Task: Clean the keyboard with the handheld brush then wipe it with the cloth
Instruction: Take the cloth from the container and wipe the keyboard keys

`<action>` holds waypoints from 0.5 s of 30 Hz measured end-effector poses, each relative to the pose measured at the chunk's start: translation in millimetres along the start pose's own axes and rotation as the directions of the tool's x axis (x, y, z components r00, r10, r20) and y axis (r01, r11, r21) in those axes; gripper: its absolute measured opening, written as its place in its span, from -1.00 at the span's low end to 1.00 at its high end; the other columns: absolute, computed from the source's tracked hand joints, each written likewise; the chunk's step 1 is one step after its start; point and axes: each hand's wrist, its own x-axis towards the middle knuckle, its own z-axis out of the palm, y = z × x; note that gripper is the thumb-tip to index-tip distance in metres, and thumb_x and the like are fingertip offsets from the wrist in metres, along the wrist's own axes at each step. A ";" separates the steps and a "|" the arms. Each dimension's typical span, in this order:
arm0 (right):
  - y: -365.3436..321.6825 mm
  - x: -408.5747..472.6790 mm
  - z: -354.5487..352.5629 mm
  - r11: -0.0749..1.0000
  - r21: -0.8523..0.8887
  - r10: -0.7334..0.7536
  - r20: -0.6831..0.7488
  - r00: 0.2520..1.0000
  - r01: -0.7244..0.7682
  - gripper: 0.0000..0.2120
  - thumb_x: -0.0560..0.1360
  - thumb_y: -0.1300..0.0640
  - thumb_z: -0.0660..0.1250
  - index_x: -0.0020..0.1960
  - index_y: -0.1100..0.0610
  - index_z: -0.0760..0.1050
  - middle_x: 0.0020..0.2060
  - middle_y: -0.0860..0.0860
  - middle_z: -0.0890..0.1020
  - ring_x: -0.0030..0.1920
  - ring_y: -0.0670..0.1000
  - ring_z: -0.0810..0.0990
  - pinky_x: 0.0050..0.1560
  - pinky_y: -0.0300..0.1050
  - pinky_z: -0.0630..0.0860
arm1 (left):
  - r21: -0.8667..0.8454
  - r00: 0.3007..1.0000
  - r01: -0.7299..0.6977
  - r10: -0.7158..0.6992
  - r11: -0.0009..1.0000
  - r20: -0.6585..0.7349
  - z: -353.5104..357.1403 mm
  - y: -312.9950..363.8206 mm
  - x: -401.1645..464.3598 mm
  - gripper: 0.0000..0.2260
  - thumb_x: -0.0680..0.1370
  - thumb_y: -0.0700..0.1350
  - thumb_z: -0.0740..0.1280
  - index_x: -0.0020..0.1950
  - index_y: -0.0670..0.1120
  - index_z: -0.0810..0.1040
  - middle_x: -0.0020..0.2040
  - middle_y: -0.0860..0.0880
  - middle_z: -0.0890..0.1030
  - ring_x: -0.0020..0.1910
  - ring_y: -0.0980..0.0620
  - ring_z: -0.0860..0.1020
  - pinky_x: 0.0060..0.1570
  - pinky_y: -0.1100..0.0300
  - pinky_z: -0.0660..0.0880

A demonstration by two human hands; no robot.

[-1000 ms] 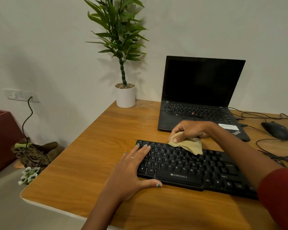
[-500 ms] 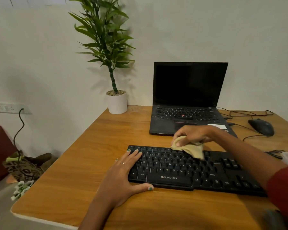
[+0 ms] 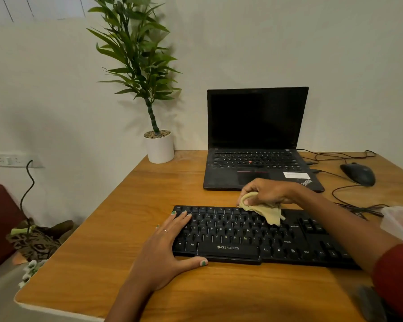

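Note:
A black Zebronics keyboard (image 3: 242,238) lies across the wooden desk (image 3: 130,217) in front of me. My left hand (image 3: 165,247) rests flat on its left end, fingers straight over the keys and thumb along the front edge. My right hand (image 3: 268,191) grips a crumpled beige cloth (image 3: 265,210) and holds it against the top rows of keys near the middle. A dark blurred object (image 3: 368,303) sits at the bottom right corner; I cannot tell whether it is the brush.
An open black laptop (image 3: 256,140) stands behind the keyboard. A potted plant (image 3: 159,145) sits at the back left, a mouse (image 3: 358,174) with cables at the back right. A clear plastic container (image 3: 400,221) is at the right edge. The desk's left edge drops to the floor.
The camera view has tilted upward and shifted, so everything sits lower in frame. My right hand with the cloth stays on the top key rows. My left hand has not moved on the keyboard.

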 end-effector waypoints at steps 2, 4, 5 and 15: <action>6.0 -9.2 -6.7 1.000 0.005 0.005 0.007 1.000 -0.005 -0.80 0.54 0.23 0.29 0.14 0.16 0.57 -0.03 0.01 0.61 -0.10 -0.10 0.57 -0.19 -0.31 0.49 | 0.006 1.000 0.007 -0.007 1.000 0.002 -0.6 0.0 -0.3 -0.08 0.17 0.62 0.19 0.47 0.35 0.04 0.30 0.57 -0.14 0.39 0.45 -0.14 0.47 0.09 0.03; 19.0 -25.2 -20.5 0.999 0.010 0.044 0.026 0.999 -0.044 -0.80 0.53 0.24 0.30 0.13 0.12 0.58 -0.02 0.00 0.61 -0.06 -0.07 0.57 -0.15 -0.27 0.52 | 0.003 1.000 0.019 -0.019 1.000 0.004 -0.7 0.2 0.0 -0.07 0.16 0.62 0.19 0.47 0.36 0.05 0.31 0.55 -0.14 0.42 0.39 -0.09 0.48 0.03 0.07; 27.2 -34.3 -28.3 0.997 0.009 0.077 0.032 0.997 -0.077 -0.81 0.53 0.24 0.31 0.11 0.10 0.58 0.01 0.02 0.61 -0.03 -0.05 0.57 -0.11 -0.24 0.53 | -0.002 1.000 0.028 -0.028 1.000 0.002 -0.9 0.8 -0.1 -0.08 0.15 0.62 0.19 0.45 0.37 0.06 0.30 0.55 -0.14 0.42 0.36 -0.06 0.47 0.02 0.09; 62.0 -77.1 -49.2 0.982 0.009 0.187 -0.046 0.981 -0.187 -0.79 0.52 0.28 0.31 0.11 0.11 0.59 0.09 0.06 0.59 -0.03 -0.07 0.54 -0.13 -0.29 0.47 | 0.140 1.000 0.021 -0.023 0.990 0.013 5.1 29.5 1.8 0.01 0.07 0.71 0.08 0.44 0.42 -0.16 0.43 0.39 -0.21 0.47 0.26 -0.21 0.39 -0.23 -0.40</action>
